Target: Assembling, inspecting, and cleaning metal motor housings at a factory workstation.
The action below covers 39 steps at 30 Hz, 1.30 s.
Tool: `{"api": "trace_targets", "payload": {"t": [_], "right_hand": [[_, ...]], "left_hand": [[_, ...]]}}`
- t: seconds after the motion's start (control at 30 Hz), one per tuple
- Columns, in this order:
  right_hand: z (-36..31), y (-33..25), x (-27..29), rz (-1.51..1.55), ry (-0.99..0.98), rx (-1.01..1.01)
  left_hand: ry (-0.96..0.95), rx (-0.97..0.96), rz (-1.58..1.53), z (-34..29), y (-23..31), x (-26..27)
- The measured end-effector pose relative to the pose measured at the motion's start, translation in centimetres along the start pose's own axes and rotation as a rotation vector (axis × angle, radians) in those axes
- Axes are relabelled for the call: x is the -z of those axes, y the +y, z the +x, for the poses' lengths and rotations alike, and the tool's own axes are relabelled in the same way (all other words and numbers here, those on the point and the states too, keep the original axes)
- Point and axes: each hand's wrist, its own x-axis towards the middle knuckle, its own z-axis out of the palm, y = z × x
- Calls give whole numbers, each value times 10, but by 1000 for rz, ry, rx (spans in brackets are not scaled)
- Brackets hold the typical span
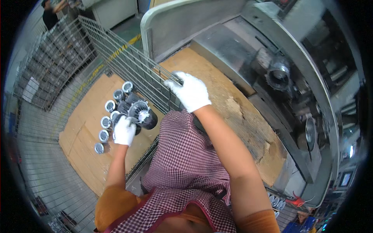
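Observation:
My left hand [124,131], in a white glove, reaches down into a wire cage [116,44]. Its fingers close at the edge of a dark cylindrical metal housing [149,120] with an open, ribbed end; the glove hides part of the grip. Several similar cylinders with silver slotted ends lie in rows beside it, one slotted end [110,105] just beyond the hand. Cardboard [83,136] lines the cage floor under them. My right hand [190,91], also gloved in white, is curled over the cage's top rail, fingertips on the wires.
To the right, a worn wooden board [233,116] lies before a grey machine with a metal fixture [278,73]. A second wire cage [58,66] full of parts stands far left, near a person [50,15]. Slotted parts [276,202] sit at lower right.

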Motion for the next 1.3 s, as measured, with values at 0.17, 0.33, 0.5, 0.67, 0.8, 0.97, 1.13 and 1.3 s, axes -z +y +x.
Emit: {"api": "trace_targets", "payload": {"t": [0.17,0.33,0.5,0.67,0.8,0.97,1.13,1.3], "right_hand": [[-52,13,34,-253,-38,29],[-158,35,115,-243,188,75],[-274,81,173,-322,414,-177],[-384,117,227,-441,616,-527],[-457,146,255,-564,739,-712],[-492,178,278,-519,824,-886],[-495,204,268,-672,921,-1075],[-485,204,270,-690,927,-1124]], "left_hand": [[339,-491,-180,30,103,136],[304,-675,-210,91,195,185],[174,-896,-60,169,251,129],[65,-911,269,201,252,39],[-179,-932,337,172,266,53],[4,-869,167,169,284,54],[-114,-741,615,124,361,39],[16,-788,577,116,338,-7]]}}
